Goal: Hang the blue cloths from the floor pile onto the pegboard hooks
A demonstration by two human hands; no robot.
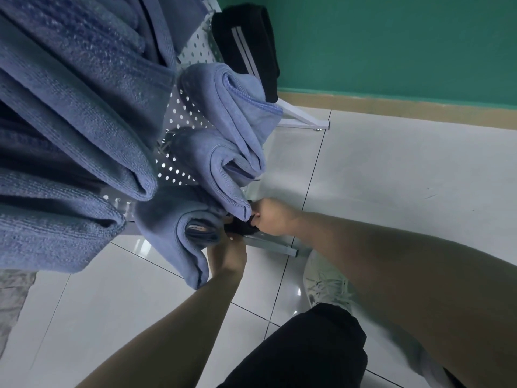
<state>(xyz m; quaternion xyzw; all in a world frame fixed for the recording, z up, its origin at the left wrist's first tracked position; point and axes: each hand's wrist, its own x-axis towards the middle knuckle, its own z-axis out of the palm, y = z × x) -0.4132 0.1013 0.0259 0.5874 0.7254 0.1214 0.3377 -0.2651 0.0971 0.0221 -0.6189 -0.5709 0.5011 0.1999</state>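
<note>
Several blue cloths (84, 113) hang folded over hooks on a white pegboard (184, 116), seen steeply from above. Low on the board, my right hand (272, 217) grips a small black cloth (240, 228) beside the tip of a hanging blue cloth (223, 169). My left hand (228, 254) reaches in under another blue cloth (181, 233), and its fingers are hidden behind that cloth. No floor pile is in view.
A black cloth with white stripes (247, 49) hangs at the top of the board. The board's white metal feet (305, 119) rest on glossy white floor tiles (405, 169). A green wall (391, 43) stands behind. My shoe (327, 284) and dark trouser knee (302, 351) are below.
</note>
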